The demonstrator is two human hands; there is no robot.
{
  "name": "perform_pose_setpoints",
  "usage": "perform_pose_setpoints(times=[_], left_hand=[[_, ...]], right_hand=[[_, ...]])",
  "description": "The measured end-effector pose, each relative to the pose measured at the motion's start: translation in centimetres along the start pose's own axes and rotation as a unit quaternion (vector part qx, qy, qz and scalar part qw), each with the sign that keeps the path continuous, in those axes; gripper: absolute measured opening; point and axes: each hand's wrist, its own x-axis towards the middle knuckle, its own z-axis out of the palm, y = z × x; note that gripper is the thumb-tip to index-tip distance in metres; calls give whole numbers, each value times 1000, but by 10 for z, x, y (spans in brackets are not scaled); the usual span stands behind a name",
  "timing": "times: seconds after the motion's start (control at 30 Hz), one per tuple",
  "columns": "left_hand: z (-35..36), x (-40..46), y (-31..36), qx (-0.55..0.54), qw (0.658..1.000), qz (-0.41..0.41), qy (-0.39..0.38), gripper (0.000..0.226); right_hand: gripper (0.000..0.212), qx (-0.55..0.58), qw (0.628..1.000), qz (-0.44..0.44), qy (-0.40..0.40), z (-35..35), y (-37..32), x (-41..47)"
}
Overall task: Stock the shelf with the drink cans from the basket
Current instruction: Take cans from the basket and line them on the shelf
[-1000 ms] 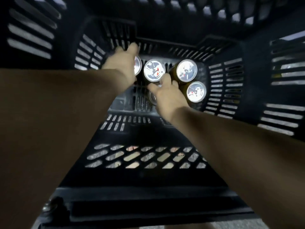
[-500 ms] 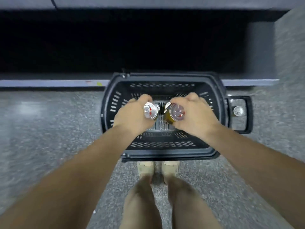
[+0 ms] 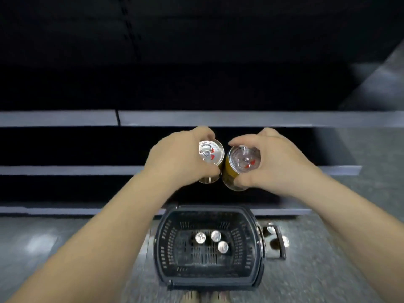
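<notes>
My left hand [image 3: 175, 158] grips a golden drink can [image 3: 211, 153] with a silver top. Beside it, my right hand [image 3: 282, 162] grips a second golden can [image 3: 238, 169], tilted a little. Both cans are held close together in front of the dark shelves, level with a grey shelf edge [image 3: 65, 170]. Far below on the floor stands the black plastic basket [image 3: 209, 278], with three silver-topped cans [image 3: 215, 236] upright at its far end.
Grey shelf edges run across at several heights, such as the upper one [image 3: 218, 118]; the spaces between are dark. The basket's folded handle [image 3: 277, 243] sticks out to its right. Speckled grey floor [image 3: 43, 248] surrounds the basket. My feet show at the bottom edge.
Both hands reached into the basket, closed on one can each and lifted them out. They now sit high above the basket, in front of the shelves.
</notes>
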Motion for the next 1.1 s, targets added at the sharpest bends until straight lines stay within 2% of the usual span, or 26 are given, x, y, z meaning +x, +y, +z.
perform_pose_setpoints(times=[0.17,0.3,0.6,0.73,0.83,1.1], left_hand=[[-95,-10,40,20,998,38,51,64],[-161,-15,61,-2,998,57,34,61],[-286,-7,87,12,991,112,76,63],[-318,15,87,4,987,115,111,62],[-335,36,87,-10,987,106,118,61],[-345,97,72,1,990,77,119,59]], right_hand=[[75,-10,997,-53,58,-88,-51,-14],[73,14,993,-83,77,-141,-85,-23],[60,105,981,-87,141,-238,-162,-7],[67,106,970,-82,204,-261,-181,23],[70,101,967,-77,222,-271,-192,49],[44,43,974,-36,221,-266,-201,130]])
